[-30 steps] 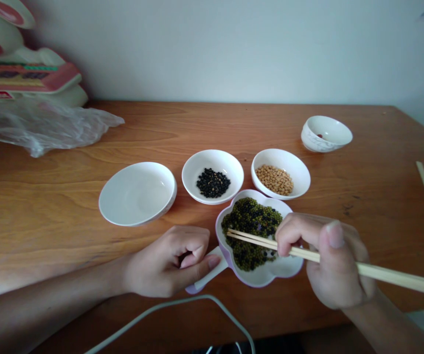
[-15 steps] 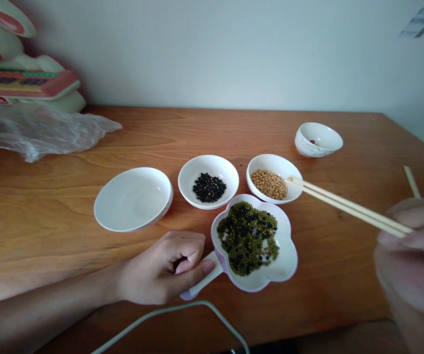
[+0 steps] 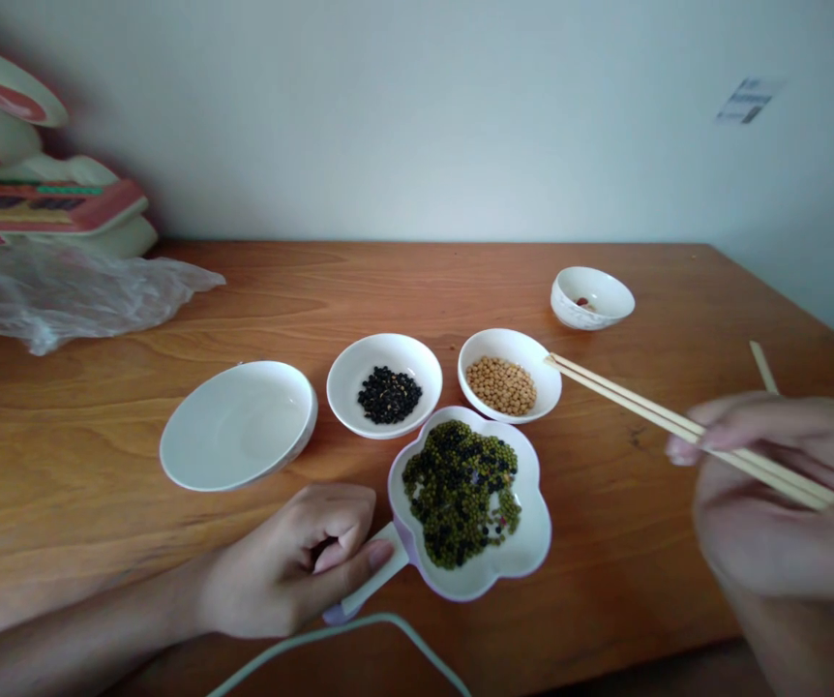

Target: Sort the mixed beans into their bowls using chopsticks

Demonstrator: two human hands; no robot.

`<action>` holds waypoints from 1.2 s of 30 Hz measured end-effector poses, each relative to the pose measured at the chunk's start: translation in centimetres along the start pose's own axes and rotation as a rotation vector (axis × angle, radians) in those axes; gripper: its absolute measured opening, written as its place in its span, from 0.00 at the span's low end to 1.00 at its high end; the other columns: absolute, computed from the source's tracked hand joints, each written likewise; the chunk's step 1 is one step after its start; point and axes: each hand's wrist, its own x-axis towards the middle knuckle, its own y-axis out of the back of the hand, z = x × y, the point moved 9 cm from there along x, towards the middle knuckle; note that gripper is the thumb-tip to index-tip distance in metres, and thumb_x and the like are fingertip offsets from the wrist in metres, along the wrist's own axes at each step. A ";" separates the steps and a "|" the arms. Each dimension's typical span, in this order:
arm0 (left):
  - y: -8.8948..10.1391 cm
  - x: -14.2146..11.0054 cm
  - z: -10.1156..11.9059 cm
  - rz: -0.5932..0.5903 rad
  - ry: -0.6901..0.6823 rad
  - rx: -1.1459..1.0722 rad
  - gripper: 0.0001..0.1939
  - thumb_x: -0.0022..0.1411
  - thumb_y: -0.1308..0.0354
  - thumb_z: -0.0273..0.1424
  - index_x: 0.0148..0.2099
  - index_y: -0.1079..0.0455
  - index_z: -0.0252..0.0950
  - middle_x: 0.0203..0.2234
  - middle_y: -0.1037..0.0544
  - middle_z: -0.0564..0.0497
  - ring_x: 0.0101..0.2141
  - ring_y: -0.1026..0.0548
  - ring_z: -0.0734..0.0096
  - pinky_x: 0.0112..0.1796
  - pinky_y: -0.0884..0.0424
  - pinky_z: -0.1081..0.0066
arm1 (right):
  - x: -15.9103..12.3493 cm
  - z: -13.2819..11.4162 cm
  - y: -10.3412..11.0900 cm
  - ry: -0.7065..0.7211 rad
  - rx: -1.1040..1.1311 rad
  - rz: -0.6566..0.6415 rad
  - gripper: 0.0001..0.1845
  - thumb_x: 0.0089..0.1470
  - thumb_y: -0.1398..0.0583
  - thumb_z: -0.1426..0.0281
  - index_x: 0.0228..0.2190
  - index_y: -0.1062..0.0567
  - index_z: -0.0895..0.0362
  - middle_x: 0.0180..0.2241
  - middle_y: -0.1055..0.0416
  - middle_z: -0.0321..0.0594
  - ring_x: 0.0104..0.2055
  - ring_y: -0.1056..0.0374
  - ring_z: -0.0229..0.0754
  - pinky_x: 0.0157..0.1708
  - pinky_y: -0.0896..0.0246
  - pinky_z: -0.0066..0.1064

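Observation:
My left hand [image 3: 293, 566] is closed on the handle of a flower-shaped white and lilac dish [image 3: 525, 547] filled with mixed green and black beans [image 3: 457, 489]. My right hand [image 3: 772, 503], blurred at the right, grips a pair of wooden chopsticks [image 3: 641, 407]. Their tips hover at the right rim of a white bowl of yellow soybeans [image 3: 502, 383]. Left of that sits a white bowl of black beans [image 3: 388, 394].
An empty white bowl [image 3: 237, 424] sits at the left. A small patterned bowl [image 3: 591, 298] stands farther back right. A loose wooden stick [image 3: 763, 366] lies at the right, crumpled clear plastic [image 3: 61, 290] and stacked packages [image 3: 32, 198] at the back left. A grey cable [image 3: 359, 634] runs along the near edge.
My right hand drew the chopsticks out of the flower-shaped dish and swung right; their tips now hover by the soybean bowl. The view shifted, so everything sits lower and more to the left.

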 end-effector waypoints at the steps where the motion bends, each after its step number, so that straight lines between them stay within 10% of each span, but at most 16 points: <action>1: 0.0 0.0 0.0 0.000 -0.003 -0.001 0.20 0.72 0.46 0.19 0.30 0.50 0.38 0.25 0.38 0.57 0.26 0.40 0.76 0.29 0.41 0.72 | 0.2 -0.9 -0.7 0.035 0.044 0.020 0.42 0.62 0.54 0.32 0.24 0.23 0.53 0.22 0.28 0.44 0.30 0.29 0.48 0.37 0.34 0.42; 8: -0.2 -0.3 -0.5 -0.020 0.002 0.002 0.19 0.73 0.47 0.19 0.31 0.50 0.38 0.26 0.37 0.57 0.27 0.39 0.75 0.30 0.41 0.72 | -0.4 -2.6 -1.9 -0.072 0.172 0.046 0.39 0.65 0.51 0.37 0.23 0.21 0.52 0.22 0.29 0.43 0.32 0.32 0.50 0.40 0.40 0.43; 21: -0.1 -0.5 -0.4 -0.019 0.009 -0.009 0.20 0.72 0.47 0.18 0.31 0.50 0.39 0.25 0.38 0.57 0.27 0.40 0.75 0.30 0.41 0.71 | -5.7 -2.3 -5.5 -0.097 -0.047 -0.593 0.34 0.72 0.61 0.46 0.29 0.28 0.52 0.25 0.31 0.40 0.26 0.35 0.44 0.28 0.46 0.37; 36: 0.0 0.1 0.3 -0.014 -0.035 0.031 0.20 0.69 0.46 0.16 0.31 0.50 0.39 0.24 0.35 0.57 0.26 0.38 0.75 0.31 0.39 0.72 | -6.8 -3.6 -6.8 -0.205 -0.203 -0.609 0.17 0.74 0.51 0.61 0.36 0.28 0.50 0.30 0.27 0.38 0.34 0.28 0.44 0.35 0.33 0.32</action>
